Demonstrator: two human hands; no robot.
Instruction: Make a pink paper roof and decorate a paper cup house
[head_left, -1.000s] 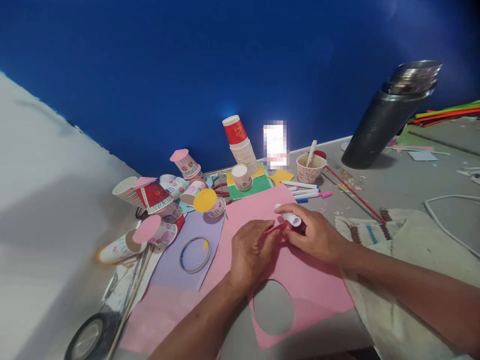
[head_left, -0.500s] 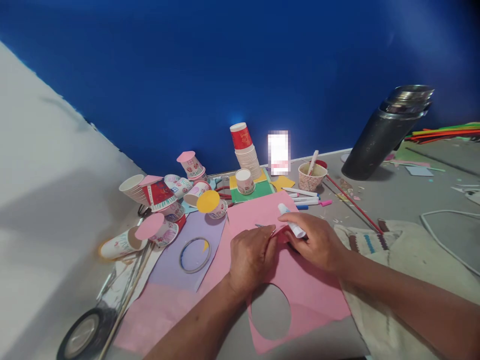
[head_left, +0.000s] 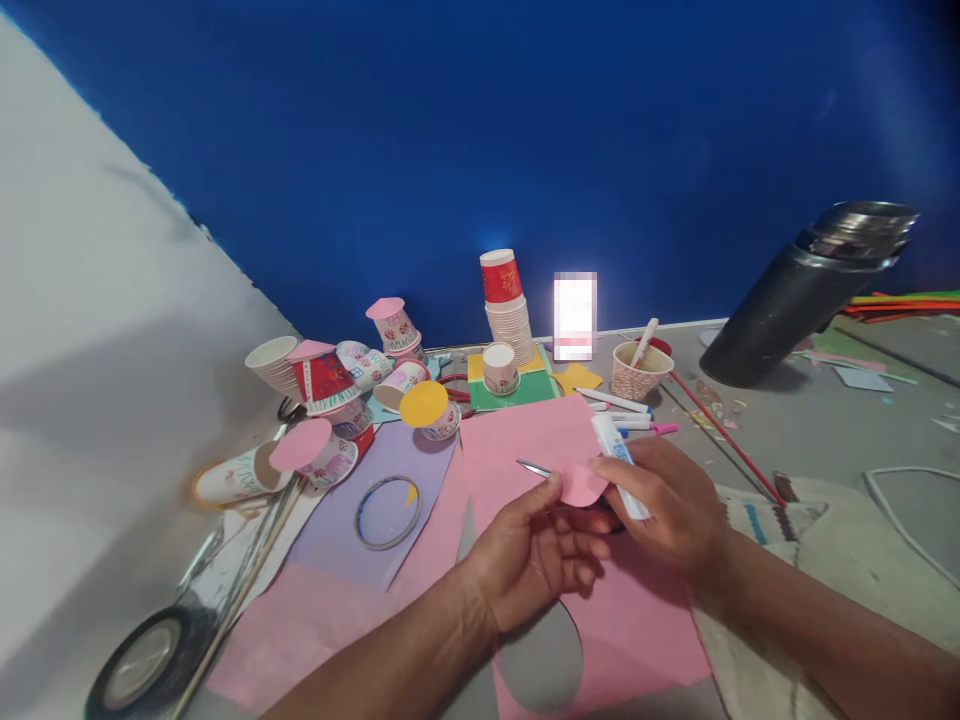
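Two hands meet over the middle of the grey surface (head_left: 825, 420), which I read from the head view. A blue wall bounds its far edge. Largest item: the pink sheet (head_left: 525, 440), lying flat at the near edge with a round hole cut in it. Beside it, toward the left edge, lies a purple sheet (head_left: 337, 520) bearing a tape ring (head_left: 388, 511). A dark metal flask (head_left: 810, 295) leans near the far right corner. Paper cups (head_left: 510, 315) stack at the far edge. My left hand (head_left: 536, 555) pinches a pink disc (head_left: 581, 483) between thumb and fingers, raised just above the pink sheet; a thin metal point (head_left: 534, 468) shows beside the thumb. My right hand (head_left: 667, 500) closes around a white glue tube (head_left: 619, 452), touching the disc's right side.
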